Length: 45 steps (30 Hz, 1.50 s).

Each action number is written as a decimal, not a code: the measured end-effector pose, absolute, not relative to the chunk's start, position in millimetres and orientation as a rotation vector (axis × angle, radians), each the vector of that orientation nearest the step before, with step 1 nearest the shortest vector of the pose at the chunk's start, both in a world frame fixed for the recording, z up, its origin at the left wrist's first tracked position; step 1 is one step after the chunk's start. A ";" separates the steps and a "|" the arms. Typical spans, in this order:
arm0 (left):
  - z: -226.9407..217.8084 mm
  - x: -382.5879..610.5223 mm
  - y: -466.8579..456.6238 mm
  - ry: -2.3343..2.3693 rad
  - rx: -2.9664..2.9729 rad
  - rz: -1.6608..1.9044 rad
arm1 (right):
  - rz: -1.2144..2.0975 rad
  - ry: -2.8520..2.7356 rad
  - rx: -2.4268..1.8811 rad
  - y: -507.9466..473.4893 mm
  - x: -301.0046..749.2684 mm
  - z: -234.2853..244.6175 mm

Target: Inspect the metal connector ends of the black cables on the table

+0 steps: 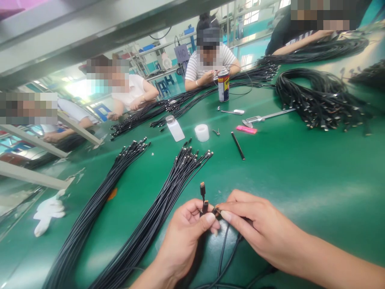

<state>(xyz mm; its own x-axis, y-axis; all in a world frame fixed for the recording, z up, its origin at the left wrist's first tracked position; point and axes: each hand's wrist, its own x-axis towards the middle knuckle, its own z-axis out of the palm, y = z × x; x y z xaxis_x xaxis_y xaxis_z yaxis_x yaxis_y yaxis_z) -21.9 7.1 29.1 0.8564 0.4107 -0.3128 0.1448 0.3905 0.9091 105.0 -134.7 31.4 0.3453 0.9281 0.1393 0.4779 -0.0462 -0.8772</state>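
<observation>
Near the bottom middle, my left hand (192, 226) is closed around black cables, and their connector ends (205, 206) stick up above the fingers. My right hand (255, 224) meets it from the right, thumb and forefinger pinched at a small dark connector (215, 211) with an orange tip. Below the hands, loose black cable lengths (224, 249) hang down to the green table (325, 180). A bundle of black cables (162, 204) lies just left of my left hand, with its plugs fanned out at the far end.
Another cable bundle (99, 200) and a white glove (49, 212) lie left. Beyond are a white bottle (175, 129), tape roll (201, 133), black pen (238, 145), pink case (246, 129), caliper (267, 117), spray can (223, 86) and coiled cables (315, 96). Several co-workers sit opposite. A metal shelf beam (90, 44) crosses overhead.
</observation>
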 end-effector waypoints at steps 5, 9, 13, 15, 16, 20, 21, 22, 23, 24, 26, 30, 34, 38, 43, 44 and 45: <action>30.2 -21.8 7.0 0.548 1.178 0.185 | 0.611 -1.269 -1.690 -135.2 105.0 30.9; 32.1 -21.7 5.6 0.551 1.177 0.176 | 0.621 -1.269 -1.755 -135.4 107.1 28.7; 34.8 -20.1 4.5 0.573 1.150 0.175 | 0.624 -1.244 -1.774 -135.8 110.4 29.6; 35.6 -19.7 3.9 0.586 1.135 0.168 | 0.617 -1.234 -1.733 -135.8 111.1 31.6; 35.8 -19.6 3.5 0.589 1.130 0.167 | 0.616 -1.235 -1.705 -135.7 111.0 32.6; 35.4 -19.6 2.4 0.586 1.117 0.167 | 0.644 -1.242 -1.634 -135.1 108.5 34.4; 35.2 -19.5 2.2 0.586 1.115 0.164 | 0.652 -1.239 -1.636 -135.1 107.7 34.3; 35.1 -19.5 2.0 0.586 1.113 0.161 | 0.656 -1.235 -1.643 -135.2 107.0 34.1; 35.1 -19.5 1.8 0.585 1.111 0.158 | 0.658 -1.230 -1.652 -135.4 106.4 34.0; 35.1 -19.6 1.6 0.584 1.108 0.156 | 0.657 -1.227 -1.658 -135.6 106.0 33.9; 35.4 -19.8 1.2 0.583 1.102 0.155 | 0.653 -1.228 -1.658 -135.6 105.9 34.2; 35.3 -20.0 1.0 0.576 1.097 0.150 | 0.660 -1.238 -1.641 -134.3 106.8 35.5; 35.5 -19.7 0.9 0.575 1.096 0.151 | 0.650 -1.216 -1.673 -134.3 107.9 34.1; 36.4 -20.3 0.5 0.583 1.099 0.153 | 0.587 -1.164 -1.731 -135.6 109.2 29.9; 36.5 -20.8 1.6 0.600 1.070 0.150 | 0.496 -1.062 -1.780 -134.8 110.1 24.9; 36.4 -20.7 1.9 0.603 1.061 0.149 | 0.483 -1.074 -1.772 -134.4 110.4 23.4; 36.4 -20.4 2.3 0.606 1.053 0.150 | 0.471 -1.098 -1.756 -134.2 110.8 21.7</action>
